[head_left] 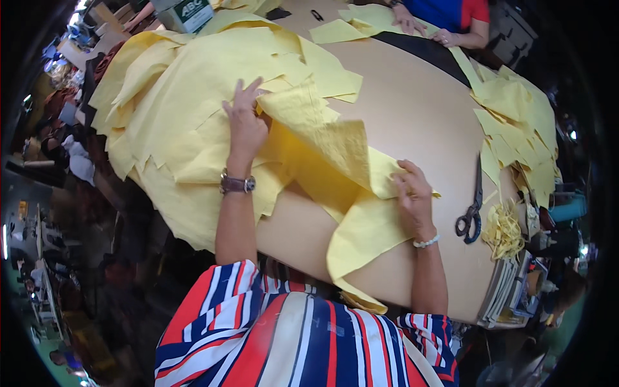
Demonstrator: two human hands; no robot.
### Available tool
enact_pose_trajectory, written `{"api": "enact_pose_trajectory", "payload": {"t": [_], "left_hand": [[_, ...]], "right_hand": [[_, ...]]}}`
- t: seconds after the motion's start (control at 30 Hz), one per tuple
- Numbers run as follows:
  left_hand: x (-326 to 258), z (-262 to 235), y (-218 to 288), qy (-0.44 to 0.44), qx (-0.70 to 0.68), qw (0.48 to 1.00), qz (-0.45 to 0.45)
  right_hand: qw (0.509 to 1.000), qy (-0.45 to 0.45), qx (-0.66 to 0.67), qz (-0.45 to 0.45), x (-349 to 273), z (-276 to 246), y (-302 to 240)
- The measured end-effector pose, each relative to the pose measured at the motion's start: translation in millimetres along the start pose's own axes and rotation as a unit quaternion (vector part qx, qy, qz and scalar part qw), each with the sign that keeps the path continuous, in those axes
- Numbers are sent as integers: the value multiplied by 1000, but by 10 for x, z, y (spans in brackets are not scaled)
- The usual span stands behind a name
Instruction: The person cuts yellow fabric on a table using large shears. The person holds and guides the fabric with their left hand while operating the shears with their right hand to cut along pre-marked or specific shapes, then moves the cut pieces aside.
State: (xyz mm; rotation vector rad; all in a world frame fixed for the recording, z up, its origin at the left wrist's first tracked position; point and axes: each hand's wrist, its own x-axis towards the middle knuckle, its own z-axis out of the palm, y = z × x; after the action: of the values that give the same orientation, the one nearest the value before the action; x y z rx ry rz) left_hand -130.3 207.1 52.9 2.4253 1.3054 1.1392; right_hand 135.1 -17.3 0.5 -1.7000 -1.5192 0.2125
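Note:
A folded yellow sheet, soft like leather or thick cloth, is raised between my two hands, its near end draping over the table's front edge. My left hand pinches its upper left corner between thumb and finger, the other fingers pointing up. At the sheet's right side, my right hand has its fingers curled closed over the edge. Beneath and left of my left hand spreads a big heap of similar yellow sheets with jagged edges.
Dark-handled scissors lie on the tan table at right, beside yellow strips. More yellow pieces sit at the far right. Across the table, a co-worker's hands rest near a black piece. A box stands far left.

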Motion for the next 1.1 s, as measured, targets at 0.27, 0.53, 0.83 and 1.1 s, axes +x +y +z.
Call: {"api": "enact_pose_trajectory", "payload": {"t": [0.27,0.53,0.83,1.1], "left_hand": [[616,-1241,-26,291,-266,919,7],[723,-1523,615,232,-278,929,73],[859,-1865,-828,-4,163,967,-194],[1717,-874,-78,-2,255,962,97]], "right_hand": [[989,35,101,-107,464,393,-1306],[875,29,482,-25,1181,1077,-1874],[846,-62,527,-55,994,1105,-2271],[958,110,258,57,715,321,-1256]]}}
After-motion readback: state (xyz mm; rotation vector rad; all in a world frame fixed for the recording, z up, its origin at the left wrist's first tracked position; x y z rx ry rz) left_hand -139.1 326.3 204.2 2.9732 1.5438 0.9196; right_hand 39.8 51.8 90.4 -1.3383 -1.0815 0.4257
